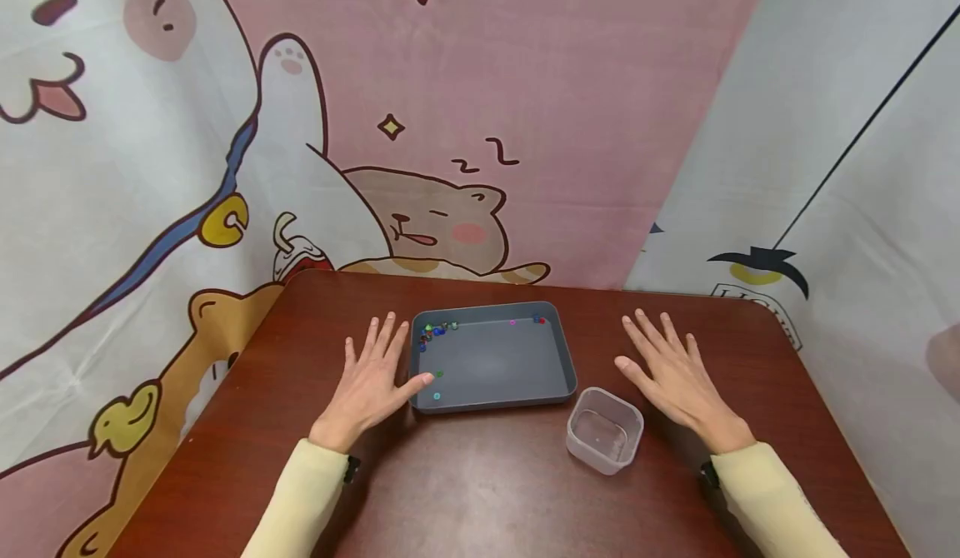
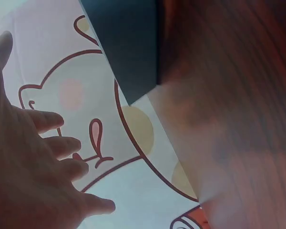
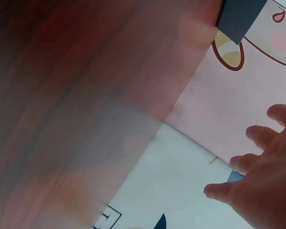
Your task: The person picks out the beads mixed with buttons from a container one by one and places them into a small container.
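Hands well apart, the person holds both out with fingers straight and gripping nothing: the left hand (image 1: 367, 391) on one side of a grey tray (image 1: 510, 366), its thumb overlapping the near rim from where I stand, and the right hand (image 1: 675, 387) off on the other. Whether that thumb touches the tray, I can't tell. Just beyond the left thumb, small coloured beads (image 1: 438, 332) bunch in the tray's far corner; a green one and a teal one sit close by the thumb tip, while a few others lie along the far side toward the right hand. Near the right thumb, closer to the person, stands a clear plastic container (image 1: 581, 445). Under everything spreads a reddish-brown counter (image 1: 480, 500), and past the fingertips hangs a cartoon-printed cloth (image 1: 562, 125).
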Demonstrator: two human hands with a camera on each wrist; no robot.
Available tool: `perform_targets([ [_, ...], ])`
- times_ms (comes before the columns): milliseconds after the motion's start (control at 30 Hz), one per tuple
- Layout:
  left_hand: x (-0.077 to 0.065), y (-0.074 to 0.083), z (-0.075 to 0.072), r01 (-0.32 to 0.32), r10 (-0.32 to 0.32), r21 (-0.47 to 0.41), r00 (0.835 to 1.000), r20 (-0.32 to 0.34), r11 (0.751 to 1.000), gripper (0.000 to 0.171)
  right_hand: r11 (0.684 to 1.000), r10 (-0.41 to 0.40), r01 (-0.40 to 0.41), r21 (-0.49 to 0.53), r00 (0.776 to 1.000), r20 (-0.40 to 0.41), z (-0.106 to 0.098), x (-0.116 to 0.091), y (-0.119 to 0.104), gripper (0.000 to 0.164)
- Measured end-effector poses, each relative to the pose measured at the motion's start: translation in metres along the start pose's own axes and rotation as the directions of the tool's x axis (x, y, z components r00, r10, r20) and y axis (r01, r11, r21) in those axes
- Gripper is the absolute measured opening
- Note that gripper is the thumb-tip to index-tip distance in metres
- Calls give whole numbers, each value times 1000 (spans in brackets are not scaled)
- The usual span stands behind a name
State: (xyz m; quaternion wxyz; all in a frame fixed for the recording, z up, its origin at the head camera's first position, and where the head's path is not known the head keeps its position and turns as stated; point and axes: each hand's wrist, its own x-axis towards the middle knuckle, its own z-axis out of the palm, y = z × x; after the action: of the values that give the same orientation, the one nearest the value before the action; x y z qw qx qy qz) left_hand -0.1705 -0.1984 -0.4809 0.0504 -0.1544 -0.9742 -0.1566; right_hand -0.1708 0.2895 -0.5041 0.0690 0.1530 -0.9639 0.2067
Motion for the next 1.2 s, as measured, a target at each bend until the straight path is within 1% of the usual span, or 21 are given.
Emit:
perform_targets([
  [167, 6, 10, -2, -27, 27, -40, 1000, 1, 999, 101, 1000, -9, 8, 29, 1000, 30, 3, 7, -4, 76],
  [400, 20, 28, -3, -86, 85, -70, 996, -17, 994, 99, 998, -33, 27, 62, 996, 87, 8, 19, -8, 76],
  [600, 35, 45, -3, -125, 126, -103, 992, 1, 987, 99, 992, -74, 59, 114, 989, 129, 14, 29, -10, 75],
  [700, 43, 52, -2, -152, 154, -103, 988, 11, 983, 98, 987, -92, 70, 142, 984, 153, 17, 35, -10, 76],
  [767, 49, 57, -1, -178, 180, -99, 984, 12, 979, 96, 985, -104, 78, 152, 979, 173, 19, 39, -11, 77],
  [900, 61, 65, 0, -226, 230, -106, 973, 27, 968, 93, 979, -150, 118, 166, 970, 193, 22, 46, -14, 77],
  [1067, 77, 73, 4, -287, 299, -174, 953, 44, 942, 86, 970, -202, 166, 180, 958, 204, 26, 49, -16, 74],
  [1133, 83, 76, 7, -311, 327, -205, 944, 50, 928, 82, 967, -210, 172, 186, 954, 212, 27, 50, -17, 74],
  [1200, 90, 79, 10, -321, 343, -232, 937, 63, 918, 80, 967, -212, 172, 189, 952, 219, 28, 51, -18, 74],
])
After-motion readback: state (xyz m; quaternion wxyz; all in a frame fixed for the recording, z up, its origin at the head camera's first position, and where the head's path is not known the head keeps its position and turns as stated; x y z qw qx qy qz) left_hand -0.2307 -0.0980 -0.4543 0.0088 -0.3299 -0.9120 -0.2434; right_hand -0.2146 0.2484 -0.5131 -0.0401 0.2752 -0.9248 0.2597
